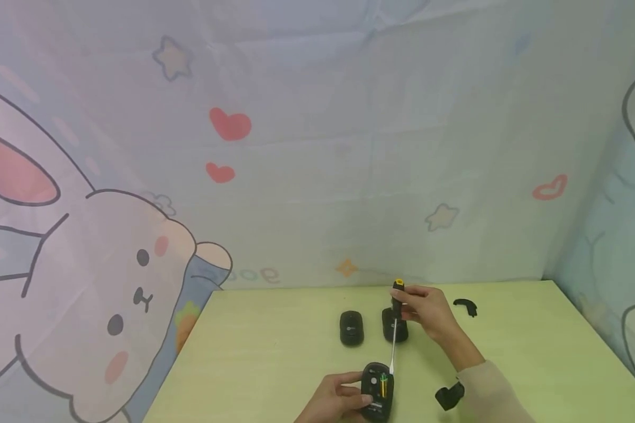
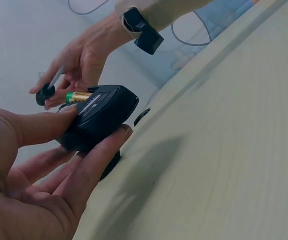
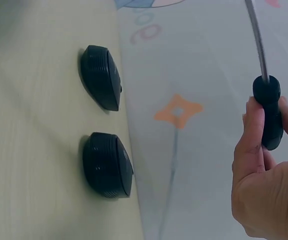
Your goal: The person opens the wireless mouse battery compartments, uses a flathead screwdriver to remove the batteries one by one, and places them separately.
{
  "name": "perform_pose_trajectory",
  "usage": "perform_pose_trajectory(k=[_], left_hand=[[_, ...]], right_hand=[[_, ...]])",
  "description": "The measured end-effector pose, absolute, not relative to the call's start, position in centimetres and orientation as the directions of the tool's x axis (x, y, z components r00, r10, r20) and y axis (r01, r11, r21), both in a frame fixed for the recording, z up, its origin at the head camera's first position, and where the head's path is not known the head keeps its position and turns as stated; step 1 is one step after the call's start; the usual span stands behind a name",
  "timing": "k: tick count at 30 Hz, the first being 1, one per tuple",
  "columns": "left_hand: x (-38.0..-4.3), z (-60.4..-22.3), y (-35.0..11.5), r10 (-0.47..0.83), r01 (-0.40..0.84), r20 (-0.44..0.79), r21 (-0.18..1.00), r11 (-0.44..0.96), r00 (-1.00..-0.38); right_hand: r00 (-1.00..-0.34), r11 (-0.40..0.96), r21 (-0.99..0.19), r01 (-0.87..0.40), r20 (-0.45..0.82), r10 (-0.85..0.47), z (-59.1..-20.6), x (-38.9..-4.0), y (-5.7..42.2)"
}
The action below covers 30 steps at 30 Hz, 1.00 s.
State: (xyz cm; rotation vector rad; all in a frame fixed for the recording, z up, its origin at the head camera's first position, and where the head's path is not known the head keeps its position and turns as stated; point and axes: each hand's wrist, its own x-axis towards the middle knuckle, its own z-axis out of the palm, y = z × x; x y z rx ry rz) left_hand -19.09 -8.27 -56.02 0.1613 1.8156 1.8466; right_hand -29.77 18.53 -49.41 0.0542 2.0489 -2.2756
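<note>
My left hand (image 1: 338, 398) grips a black computer mouse (image 1: 371, 388), its underside facing up toward the head camera. A green and gold battery (image 1: 383, 385) shows in the mouse's uncovered compartment; in the left wrist view the battery (image 2: 78, 97) sticks up at the mouse's edge. My right hand (image 1: 428, 311) holds a screwdriver (image 1: 397, 302) by its black handle with a yellow end. The metal shaft points down, its tip at the mouse's edge beside the battery; whether it touches cannot be told. In the right wrist view the tip is out of frame.
Two more black mice stand farther back on the pale table (image 1: 275, 352): one mouse (image 1: 351, 328) left, another mouse (image 1: 394, 329) partly behind the screwdriver. A curved black cover (image 1: 465, 306) lies at right. A patterned cloth (image 1: 317, 147) hangs behind the table's back edge.
</note>
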Motion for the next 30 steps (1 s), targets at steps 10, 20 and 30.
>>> perform_pose_trajectory(k=[10, 20, 30], left_hand=[[-19.4, -56.1, -9.4, 0.433, -0.316, -0.318, 0.945, 0.080, -0.843], [-19.1, -56.1, -9.8, 0.397, -0.356, -0.377, 0.926, 0.128, -0.837], [-18.9, -56.1, -10.2, 0.397, -0.381, -0.408, 0.913, 0.149, -0.822]], right_hand=[[-0.988, -0.002, -0.995, 0.101, -0.100, -0.117, -48.5, -28.6, 20.5], [-0.978, 0.040, -0.988, 0.148, -0.152, -0.145, -49.1, -28.9, 23.5], [-0.968, 0.078, -0.975, 0.207, -0.216, -0.126, -50.9, -28.9, 25.4]])
